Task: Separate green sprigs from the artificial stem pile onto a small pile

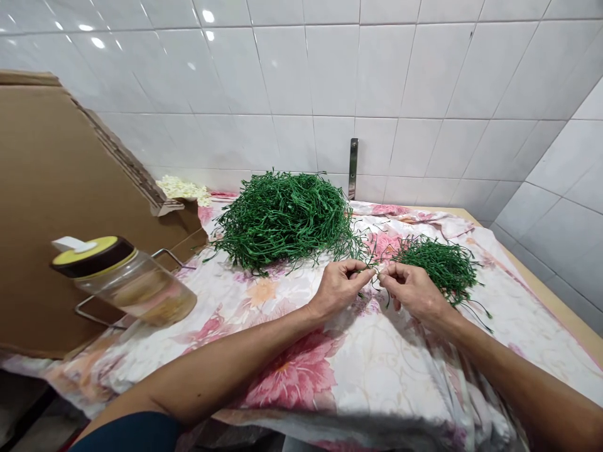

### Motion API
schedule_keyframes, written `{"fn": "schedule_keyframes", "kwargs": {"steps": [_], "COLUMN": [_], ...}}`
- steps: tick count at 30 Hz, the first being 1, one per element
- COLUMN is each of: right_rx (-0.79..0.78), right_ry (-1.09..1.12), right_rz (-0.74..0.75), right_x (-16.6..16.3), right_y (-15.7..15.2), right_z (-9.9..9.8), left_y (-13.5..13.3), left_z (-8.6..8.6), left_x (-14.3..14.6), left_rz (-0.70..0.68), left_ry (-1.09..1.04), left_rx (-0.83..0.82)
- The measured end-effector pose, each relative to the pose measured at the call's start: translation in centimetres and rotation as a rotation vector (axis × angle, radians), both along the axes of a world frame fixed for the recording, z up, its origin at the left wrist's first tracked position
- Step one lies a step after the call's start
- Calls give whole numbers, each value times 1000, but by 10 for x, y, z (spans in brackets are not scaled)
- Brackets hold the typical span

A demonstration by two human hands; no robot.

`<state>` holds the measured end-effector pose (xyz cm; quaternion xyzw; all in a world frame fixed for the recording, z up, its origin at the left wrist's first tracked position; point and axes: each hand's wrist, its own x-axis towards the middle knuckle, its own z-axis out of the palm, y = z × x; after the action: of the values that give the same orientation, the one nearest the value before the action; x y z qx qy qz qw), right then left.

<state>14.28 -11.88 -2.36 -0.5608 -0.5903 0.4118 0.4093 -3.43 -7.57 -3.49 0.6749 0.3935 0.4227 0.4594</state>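
- Above the middle of the table, a thin dark-green strand (372,274) is held up between the two hands.
- The left hand (340,290) grips it in a tight pinch, fingers curled; the right hand (411,291) pinches it too, just beside the left.
- A small tangled heap of dark-green strands (440,269) lies touching-close beyond the right hand, and a much larger tangled heap of dark-green strands (282,220) lies further ahead and left.
- Both heaps rest on a pink-flowered white cloth (391,370) spread over a pale wooden table (556,300).
- Left stands a clear glass jar with a yellow-and-brown lid (127,285), in a thin wire frame (92,312), before a brown corrugated cardboard sheet (61,188).
- Behind, a pale cream clump (183,189) and a narrow steel bracket (352,168) sit against white glazed wall tiles (282,75).
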Motion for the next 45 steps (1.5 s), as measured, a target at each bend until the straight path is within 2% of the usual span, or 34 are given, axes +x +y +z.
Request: {"fn": "schedule_keyframes", "kwargs": {"steps": [7, 17, 19, 23, 25, 28, 31, 35, 38, 40, 42, 45], "right_rx": [56, -50, -85, -144, -124, -39, 74, 344, 574, 693, 747, 766], "right_ry": [-10, 96, 106, 114, 151, 199, 168, 33, -217, -438, -620, -712], "right_rz": [28, 80, 80, 25, 17, 15, -66, -262, -476, -557, -546, -491], "right_x": [4, -2, -2, 1, 2, 6, 16, 38, 56, 68, 78, 80], "right_y": [4, 5, 7, 8, 6, 3, 2, 5, 9, 13, 18, 19], "right_z": [-10, -15, -17, -16, -12, -2, 8, 22, 28, 29, 29, 27], "left_y": [2, 0, -3, -10, -7, 3, 12, 16, 15, 15, 15, 15], "left_z": [0, -9, -5, 9, 11, 5, -2, -3, -3, -5, -7, -11], "left_x": [-2, 2, 0, -8, -10, -8, -5, -4, -5, -4, -4, -1], "left_rz": [-28, -15, -13, 1, -22, -100, -84, -81, -140, -165, -167, -181], "left_ry": [40, -28, -6, 58, 80, 91, 70, -12, -49, -67, -78, -80], "left_rx": [46, 60, 128, 465, 457, 199, 61, -87, -211, -231, -196, -143]}}
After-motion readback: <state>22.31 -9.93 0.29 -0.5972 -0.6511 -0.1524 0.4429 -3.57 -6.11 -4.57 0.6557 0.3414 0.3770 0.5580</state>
